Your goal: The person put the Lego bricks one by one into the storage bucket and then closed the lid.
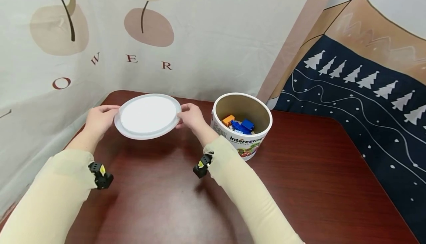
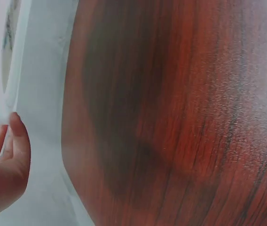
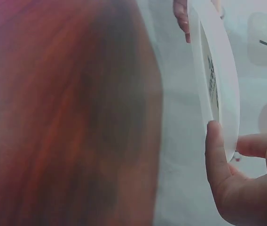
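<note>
Both hands hold a round white lid (image 1: 148,114) above the far left part of the table, its flat face tipped toward the head camera. At its left rim, the left hand (image 1: 100,120) pinches the edge between thumb and fingers. The right hand (image 1: 190,117) grips the opposite rim, thumb on one side and fingers on the other, as the right wrist view shows. Dark printing marks the underside of the lid (image 3: 227,89) there. Just right of the right hand stands an open white bucket (image 1: 241,146) with "Interesting" on its label.
Inside the bucket lie blue blocks (image 1: 247,124) and an orange block (image 1: 228,119). The reddish-brown table (image 1: 309,170) ends at a flower-print cloth (image 1: 213,51) behind and a dark tree-patterned cloth (image 1: 349,107) on the right. A shadow falls on the wood beneath the lid.
</note>
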Demonstrator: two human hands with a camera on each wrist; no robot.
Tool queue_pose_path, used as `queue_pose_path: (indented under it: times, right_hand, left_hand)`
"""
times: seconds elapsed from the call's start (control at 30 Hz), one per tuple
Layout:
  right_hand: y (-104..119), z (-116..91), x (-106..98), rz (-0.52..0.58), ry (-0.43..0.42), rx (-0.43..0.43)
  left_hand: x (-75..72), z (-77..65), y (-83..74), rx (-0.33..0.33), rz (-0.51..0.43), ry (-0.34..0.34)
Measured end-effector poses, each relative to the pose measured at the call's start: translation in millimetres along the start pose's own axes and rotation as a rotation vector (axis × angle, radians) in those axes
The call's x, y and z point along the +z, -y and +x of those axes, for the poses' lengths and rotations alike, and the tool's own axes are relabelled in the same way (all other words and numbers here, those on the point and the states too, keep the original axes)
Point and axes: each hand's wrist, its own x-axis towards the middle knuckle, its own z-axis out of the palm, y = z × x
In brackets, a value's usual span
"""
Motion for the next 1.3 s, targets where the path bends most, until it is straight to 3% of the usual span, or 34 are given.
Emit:
queue_pose_path:
  times: [0.3,0.7,0.97,1.17,1.3]
  right_hand:
    - [38.9,-11.6,-19.6,-0.02,0.034,-0.031]
    - [65.7,-20.4,-44.7,-0.016,0.019,-0.02]
    - [74.1,-27.0,-68.4,-0.052,-0.023,-0.036]
    - [80.1,-33.4,-91.2,-0.122,-0.03,-0.044]
    - [81.7,-36.2,-106.8,-0.172,-0.045,-0.035]
  left_hand:
    - [-6.6,-2.5,-14.9,0.117,-0.125,-0.06]
    - [-4.2,-8.5,-46.3,0.14,-0.105,-0.022]
    - [5.3,-11.8,-67.9,0.199,-0.214,0.023]
    - [17.2,-17.5,-84.7,0.232,-0.144,0.043]
    - [27.2,-21.1,-94.5,0.252,-0.161,0.06]
